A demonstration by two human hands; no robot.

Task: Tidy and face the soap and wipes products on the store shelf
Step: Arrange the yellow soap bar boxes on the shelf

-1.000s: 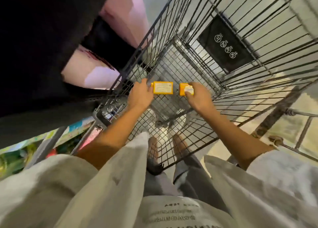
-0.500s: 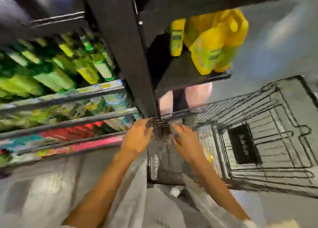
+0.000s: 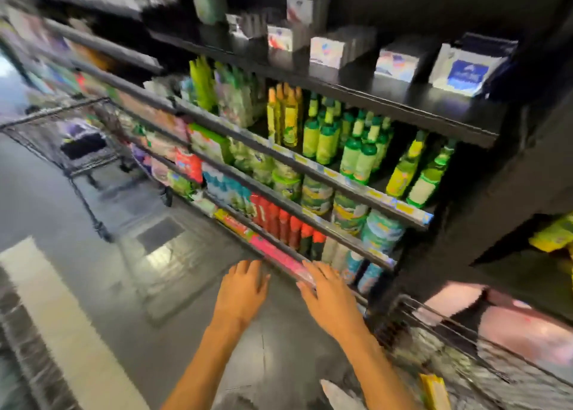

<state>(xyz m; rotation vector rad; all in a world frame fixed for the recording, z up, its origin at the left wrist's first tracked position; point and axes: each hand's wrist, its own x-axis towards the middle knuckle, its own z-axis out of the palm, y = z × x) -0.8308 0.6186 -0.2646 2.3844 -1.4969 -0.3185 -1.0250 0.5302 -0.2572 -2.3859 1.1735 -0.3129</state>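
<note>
Fingers (image 3: 248, 268) spread and empty on both left hand (image 3: 243, 288) and right hand (image 3: 330, 298), hovering near the bottom shelf (image 3: 273, 253). Packs and bottles (image 3: 322, 137) crowded, some tilted. Facing apparently hardly begun.

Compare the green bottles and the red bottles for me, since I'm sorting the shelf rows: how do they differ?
The green bottles stand on a higher shelf, the red bottles on a lower one. The green ones are yellow-green with dark green caps; the red ones are red throughout. The red row is nearer the hands. Both rows stand upright behind a shelf rail.
</note>
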